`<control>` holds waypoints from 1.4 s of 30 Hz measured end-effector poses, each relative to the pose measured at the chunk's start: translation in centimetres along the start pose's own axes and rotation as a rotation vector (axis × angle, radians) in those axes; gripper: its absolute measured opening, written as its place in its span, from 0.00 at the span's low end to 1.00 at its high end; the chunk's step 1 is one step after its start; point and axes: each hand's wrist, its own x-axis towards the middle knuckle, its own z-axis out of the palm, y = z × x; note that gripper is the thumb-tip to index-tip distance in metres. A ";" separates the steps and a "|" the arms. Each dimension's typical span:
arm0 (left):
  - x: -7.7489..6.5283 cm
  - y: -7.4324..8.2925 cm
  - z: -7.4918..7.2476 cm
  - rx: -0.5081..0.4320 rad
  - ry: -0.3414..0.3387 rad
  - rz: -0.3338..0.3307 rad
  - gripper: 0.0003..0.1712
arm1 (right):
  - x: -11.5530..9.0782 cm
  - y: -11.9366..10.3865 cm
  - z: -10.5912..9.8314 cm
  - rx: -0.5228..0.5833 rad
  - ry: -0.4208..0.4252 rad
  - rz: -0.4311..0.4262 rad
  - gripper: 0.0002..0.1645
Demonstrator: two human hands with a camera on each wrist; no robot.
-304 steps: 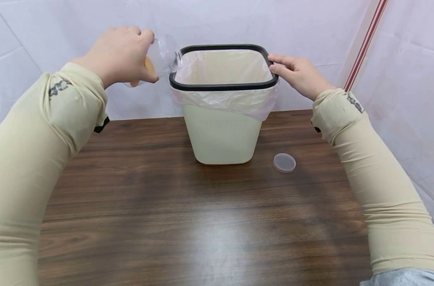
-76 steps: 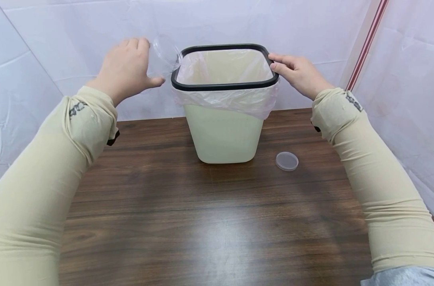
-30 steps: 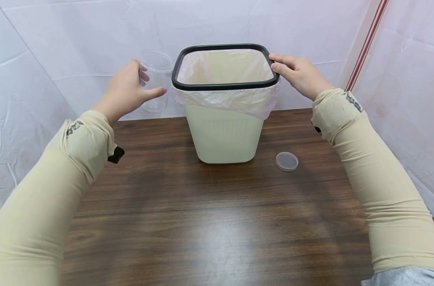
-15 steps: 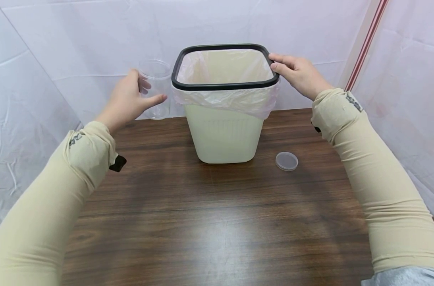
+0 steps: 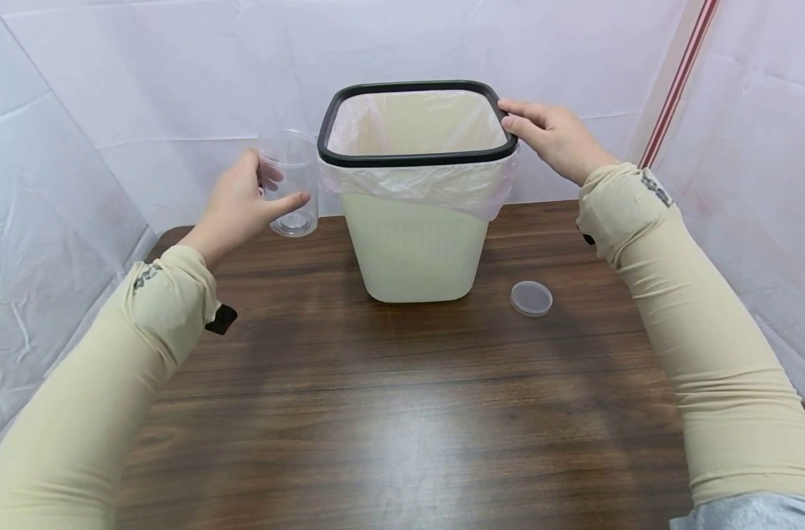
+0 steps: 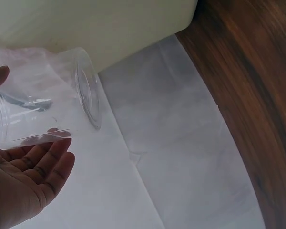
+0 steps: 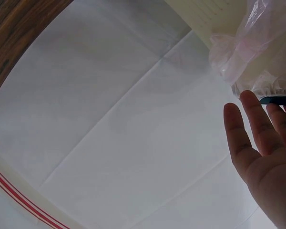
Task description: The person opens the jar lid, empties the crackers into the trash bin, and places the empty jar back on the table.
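Observation:
My left hand (image 5: 238,197) grips a clear plastic jar (image 5: 294,210) around its side, thumb in front and fingers behind. The jar is upright, lidless and looks empty, just left of the trash bin (image 5: 415,250). In the left wrist view, the same jar (image 6: 47,102) lies between the thumb and fingers (image 6: 55,167). My right hand (image 5: 553,138) touches the right side of the bin's black rim (image 5: 415,160), fingers nearly straight. The pale green bin has a thin pinkish liner bag (image 5: 435,195) folded over its rim. A clear round lid (image 5: 531,298) lies on the table, right of the bin.
The dark wood table (image 5: 375,412) spreads out in front of the bin. White sheeting (image 5: 177,73) hangs behind it and along both sides. A red-striped band (image 5: 680,81) runs down the sheeting at the right.
Earlier, the left hand held the jar tilted at the bin's rim with an orange item inside; that item is no longer in it. The jar has turned upright and come down. Right hand unmoved.

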 end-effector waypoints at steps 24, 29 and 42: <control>-1.4 -1.5 2.4 -0.105 -0.009 -0.030 0.32 | 0.0 -0.1 0.1 -0.003 0.001 0.007 0.32; -1.8 -1.5 2.8 -0.106 -0.011 -0.047 0.32 | 0.0 -0.1 0.0 0.007 -0.001 0.005 0.33; -2.6 -1.9 3.8 -0.096 -0.041 -0.051 0.36 | -0.1 0.0 0.0 0.016 -0.007 0.002 0.33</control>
